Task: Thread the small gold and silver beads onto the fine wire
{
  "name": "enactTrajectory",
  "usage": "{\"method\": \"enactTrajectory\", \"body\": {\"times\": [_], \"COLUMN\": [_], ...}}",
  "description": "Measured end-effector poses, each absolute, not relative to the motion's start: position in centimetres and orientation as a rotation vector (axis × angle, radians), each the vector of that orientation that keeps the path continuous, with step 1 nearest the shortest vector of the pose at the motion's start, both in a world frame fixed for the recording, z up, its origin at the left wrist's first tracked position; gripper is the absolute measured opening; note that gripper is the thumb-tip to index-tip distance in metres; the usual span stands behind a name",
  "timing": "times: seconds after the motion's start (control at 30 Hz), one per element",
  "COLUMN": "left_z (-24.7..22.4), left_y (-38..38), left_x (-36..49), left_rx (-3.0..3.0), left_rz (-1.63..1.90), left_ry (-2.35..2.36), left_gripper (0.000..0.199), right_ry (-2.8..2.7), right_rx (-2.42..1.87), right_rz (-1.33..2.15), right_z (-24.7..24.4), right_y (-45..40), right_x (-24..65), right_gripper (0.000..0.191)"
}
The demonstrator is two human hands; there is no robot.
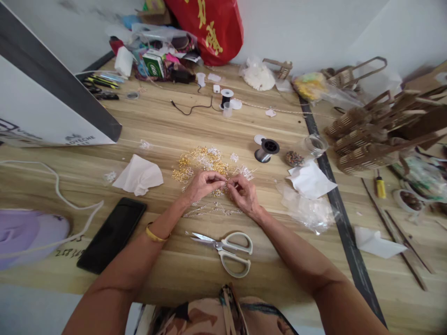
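Note:
My left hand and my right hand meet at the middle of the wooden table, thumbs and forefingers pinched close together. Whatever sits between the fingertips is too small to make out. Just beyond them spreads a pile of gold and silver jewelry findings. A thin beaded chain lies on the wood below my hands. Nearer to me rest scissors with white handles, their blades slightly apart and pointing left. A spool of thin wire stands beyond my right hand.
To the left lie a black phone and a crumpled tissue, with a large box behind. On the right are a clear plastic bag, a tipped jar of beads and stacked wooden baskets. A red bag stands at the back.

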State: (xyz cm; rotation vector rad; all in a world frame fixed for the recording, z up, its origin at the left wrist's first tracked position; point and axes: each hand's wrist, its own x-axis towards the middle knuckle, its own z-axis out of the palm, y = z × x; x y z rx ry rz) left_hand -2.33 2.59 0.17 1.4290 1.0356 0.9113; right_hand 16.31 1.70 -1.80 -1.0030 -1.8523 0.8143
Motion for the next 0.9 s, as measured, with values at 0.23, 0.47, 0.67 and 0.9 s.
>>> {"method": "enactTrajectory", "body": {"times": [0.23, 0.47, 0.67, 0.9], "left_z": [0.36, 0.33, 0.89, 0.71], "left_y": [2.5, 2.38, 2.1, 1.92], "left_x": [-2.31, -2.2, -1.89, -1.65], "left_rx": [1.547, 1.679, 1.776, 1.936], "left_rz": [0.904, 0.885, 0.887, 0.908], "left_ry": [1.056, 1.107, 1.18, 1.226], "left_gripper": [0.017, 0.015, 0.012, 0.011], "right_ry": [-1.832, -1.836, -1.822, -1.827], "right_rx": [-1.014, -1.017, -1.02, -1.008], "right_rz": [0.798, 0.759, 0.769, 0.805], "right_z": [-1.58, -1.57, -1.68, -1.64], "right_y": [1.66, 1.76, 1.86, 1.96], "right_x": [16.25, 16.33, 16.33, 16.34], "right_gripper": [0.012, 0.012, 0.013, 0.015]}}
